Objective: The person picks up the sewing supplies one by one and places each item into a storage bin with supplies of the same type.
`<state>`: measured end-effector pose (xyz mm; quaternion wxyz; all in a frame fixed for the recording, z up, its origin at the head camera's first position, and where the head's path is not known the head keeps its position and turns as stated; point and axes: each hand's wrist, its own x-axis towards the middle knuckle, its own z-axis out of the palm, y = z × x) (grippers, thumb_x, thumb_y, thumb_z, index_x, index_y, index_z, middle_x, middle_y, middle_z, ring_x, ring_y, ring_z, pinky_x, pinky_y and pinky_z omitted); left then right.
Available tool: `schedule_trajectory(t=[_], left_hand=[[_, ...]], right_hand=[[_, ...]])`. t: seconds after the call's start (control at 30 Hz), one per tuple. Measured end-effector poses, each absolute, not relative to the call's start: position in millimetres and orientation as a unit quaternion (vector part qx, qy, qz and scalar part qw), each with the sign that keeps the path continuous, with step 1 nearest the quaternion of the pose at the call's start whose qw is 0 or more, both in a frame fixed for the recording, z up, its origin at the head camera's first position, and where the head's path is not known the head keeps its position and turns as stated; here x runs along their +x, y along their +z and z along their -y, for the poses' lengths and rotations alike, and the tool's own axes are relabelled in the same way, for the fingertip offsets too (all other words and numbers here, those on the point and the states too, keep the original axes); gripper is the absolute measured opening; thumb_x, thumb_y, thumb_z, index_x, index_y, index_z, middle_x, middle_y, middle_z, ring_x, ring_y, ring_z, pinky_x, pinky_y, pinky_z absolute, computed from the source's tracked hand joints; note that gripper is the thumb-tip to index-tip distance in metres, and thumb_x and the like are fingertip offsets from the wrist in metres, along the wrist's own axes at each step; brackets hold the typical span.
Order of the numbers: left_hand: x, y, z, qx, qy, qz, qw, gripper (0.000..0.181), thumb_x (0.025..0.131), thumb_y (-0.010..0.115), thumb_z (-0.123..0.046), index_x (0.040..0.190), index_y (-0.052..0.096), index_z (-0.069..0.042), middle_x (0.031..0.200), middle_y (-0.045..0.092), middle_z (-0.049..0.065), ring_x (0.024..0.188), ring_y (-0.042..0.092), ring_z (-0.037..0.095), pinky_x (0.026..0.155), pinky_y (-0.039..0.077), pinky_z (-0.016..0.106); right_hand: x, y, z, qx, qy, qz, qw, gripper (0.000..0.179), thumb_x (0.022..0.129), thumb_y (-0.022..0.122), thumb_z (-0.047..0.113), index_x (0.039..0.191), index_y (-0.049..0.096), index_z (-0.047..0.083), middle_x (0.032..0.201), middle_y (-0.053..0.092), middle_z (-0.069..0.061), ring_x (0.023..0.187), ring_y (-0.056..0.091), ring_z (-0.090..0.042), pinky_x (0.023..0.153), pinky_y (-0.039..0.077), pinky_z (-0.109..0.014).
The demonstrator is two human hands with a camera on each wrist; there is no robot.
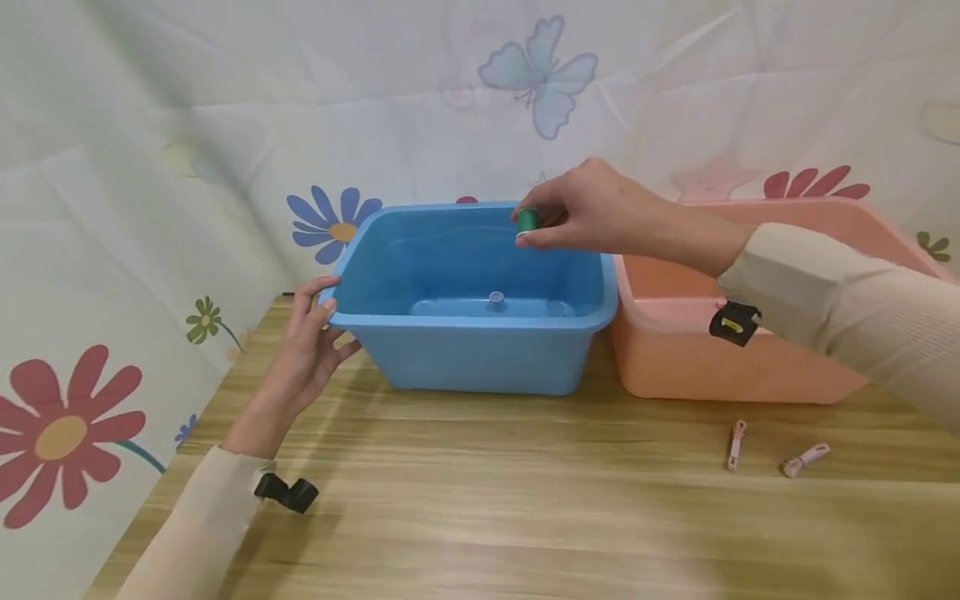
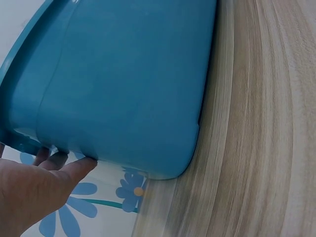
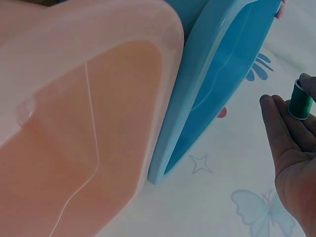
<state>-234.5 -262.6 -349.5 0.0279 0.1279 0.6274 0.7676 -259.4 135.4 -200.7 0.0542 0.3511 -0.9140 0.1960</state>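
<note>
My right hand (image 1: 592, 208) is above the blue plastic tub (image 1: 480, 354), pinching a spool of green thread (image 1: 528, 221) between thumb and fingers. The right wrist view also shows the green spool (image 3: 299, 100) in the fingertips. At the tub's left corner, my left hand (image 1: 307, 333) grips the rim. In the left wrist view, fingers of the left hand (image 2: 37, 192) touch the tub's outer wall (image 2: 123, 89). A small pale, round-topped piece (image 1: 497, 301) stands on the floor of the tub; its kind is unclear.
A pink plastic tub (image 1: 735, 371) stands right beside the blue one, under my right forearm. Two small bundles of pink cord, one upright in view (image 1: 737, 446) and one slanted (image 1: 806, 460), lie on the wooden table (image 1: 480, 500). Behind hangs a flower-printed curtain (image 1: 375, 100).
</note>
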Motion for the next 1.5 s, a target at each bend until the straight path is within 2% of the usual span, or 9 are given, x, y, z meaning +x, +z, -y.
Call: schedule_trajectory(t=[0.2,0.43,0.67,1.23,1.5], left_hand=[[-235.4,-348.8,263.1,0.134,0.769,-0.624,0.029,0.033,0.108,0.044,-0.021,0.139,0.039,-0.030,0.161,0.019,0.007,0.133,0.047,0.030,0.095,0.051,0.041],[-236.2,-350.4,263.5,0.136,0.767,-0.626,0.029,0.034,0.108,0.044,-0.021,0.140,0.038,-0.030,0.162,0.016,0.006,0.142,0.035,0.041,0.095,0.050,0.041],[-234.3,-351.3,263.5,0.132,0.768,-0.626,0.024,0.032,0.108,0.044,-0.021,0.139,0.040,-0.031,0.161,0.017,0.006,0.138,0.040,0.037,0.094,0.052,0.040],[-231.7,-352.2,260.6,0.128,0.769,-0.625,0.027,0.033,0.108,0.045,-0.021,0.138,0.039,-0.031,0.161,0.019,0.006,0.140,0.039,0.039,0.095,0.051,0.041],[-232.7,-351.6,259.5,0.134,0.769,-0.625,0.027,0.032,0.108,0.044,-0.020,0.138,0.040,-0.031,0.161,0.018,0.006,0.139,0.039,0.038,0.095,0.051,0.042]], right_hand=[[-262.5,-202.2,-137.3,0.347,0.187,0.917,0.053,0.034,0.095,0.072,0.037,0.117,0.074,0.011,0.097,0.076,-0.003,0.089,0.071,-0.015,0.085,0.056,-0.037],[-265.5,-202.2,-135.6,0.344,0.183,0.920,0.051,0.036,0.095,0.072,0.038,0.120,0.072,0.011,0.101,0.076,-0.004,0.096,0.072,-0.018,0.089,0.056,-0.039],[-268.6,-201.3,-132.3,0.342,0.173,0.923,0.043,0.039,0.096,0.072,0.034,0.126,0.069,0.009,0.104,0.076,-0.005,0.100,0.071,-0.019,0.092,0.054,-0.039],[-286.3,-207.8,-125.0,0.296,0.170,0.940,-0.016,0.043,0.097,0.070,0.035,0.130,0.065,0.008,0.117,0.072,-0.013,0.111,0.067,-0.028,0.096,0.053,-0.043],[-284.8,-209.9,-123.4,0.299,0.190,0.935,-0.018,0.043,0.096,0.072,0.031,0.131,0.064,0.009,0.118,0.071,-0.012,0.112,0.068,-0.029,0.097,0.053,-0.043]])
